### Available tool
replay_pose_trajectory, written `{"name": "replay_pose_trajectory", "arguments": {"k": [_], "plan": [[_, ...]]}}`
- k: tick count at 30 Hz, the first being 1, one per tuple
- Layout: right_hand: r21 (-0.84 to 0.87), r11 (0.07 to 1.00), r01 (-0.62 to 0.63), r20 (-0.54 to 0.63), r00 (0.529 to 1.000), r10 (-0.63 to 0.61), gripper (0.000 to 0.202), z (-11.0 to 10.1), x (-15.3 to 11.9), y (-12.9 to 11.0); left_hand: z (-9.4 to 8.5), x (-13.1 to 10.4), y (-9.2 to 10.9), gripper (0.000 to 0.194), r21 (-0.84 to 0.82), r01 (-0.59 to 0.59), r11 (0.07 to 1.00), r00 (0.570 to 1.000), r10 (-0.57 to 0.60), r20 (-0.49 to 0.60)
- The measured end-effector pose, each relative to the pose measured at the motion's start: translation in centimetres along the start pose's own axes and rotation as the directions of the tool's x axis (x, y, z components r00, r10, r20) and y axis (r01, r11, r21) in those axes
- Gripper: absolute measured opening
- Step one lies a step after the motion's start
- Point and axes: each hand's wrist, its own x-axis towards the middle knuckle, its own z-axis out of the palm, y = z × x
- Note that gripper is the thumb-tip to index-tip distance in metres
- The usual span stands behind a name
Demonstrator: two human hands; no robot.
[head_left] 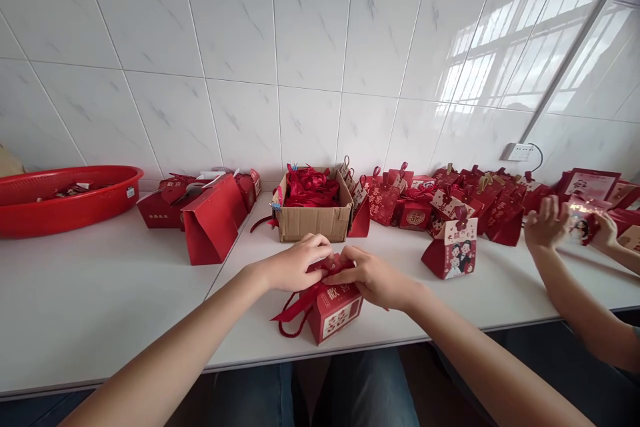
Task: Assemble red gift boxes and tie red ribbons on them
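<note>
A red gift box (334, 312) with gold and white lettering stands near the table's front edge. Red ribbon (300, 305) and a dark red cord loop (294, 332) hang at its left side. My left hand (300, 263) is closed at the box's top, its fingers bent over the ribbon there. From the right, my right hand (375, 278) pinches at the same spot, its thumb and index finger on the box top. The fingertips of both hands nearly meet, and the exact grip between them is partly hidden.
A cardboard box (314, 223) of red ribbons stands behind my hands. Red boxes (213, 220) and a red basin (70, 203) are at left. Many gift boxes line the right, one (453, 250) standing forward. Another person's hands (547, 223) work at far right.
</note>
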Motion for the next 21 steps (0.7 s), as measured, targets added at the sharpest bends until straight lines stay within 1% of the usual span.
{"name": "replay_pose_trajectory", "arguments": {"k": [3, 8, 13, 21], "plan": [[0.009, 1.000, 0.006, -0.005, 1.000, -0.006, 0.049, -0.01, -0.05, 0.11, -0.05, 0.08, -0.17, 0.020, 0.018, -0.017, 1.000, 1.000, 0.017, -0.006], [0.017, 1.000, 0.011, -0.001, 1.000, -0.011, 0.048, 0.07, -0.16, 0.35, -0.08, 0.36, -0.40, 0.015, 0.036, -0.064, 0.997, 0.998, 0.065, -0.012], [0.037, 0.998, 0.052, -0.052, 0.997, -0.050, 0.050, 0.25, -0.11, 0.53, -0.04, 0.64, -0.22, 0.018, 0.056, -0.116, 0.992, 0.993, 0.117, -0.007], [-0.005, 0.999, 0.050, -0.045, 0.998, -0.050, 0.046, 0.27, -0.21, 0.61, -0.59, 0.77, 0.17, 0.011, 0.105, -0.088, 0.991, 0.996, 0.091, -0.022]]}}
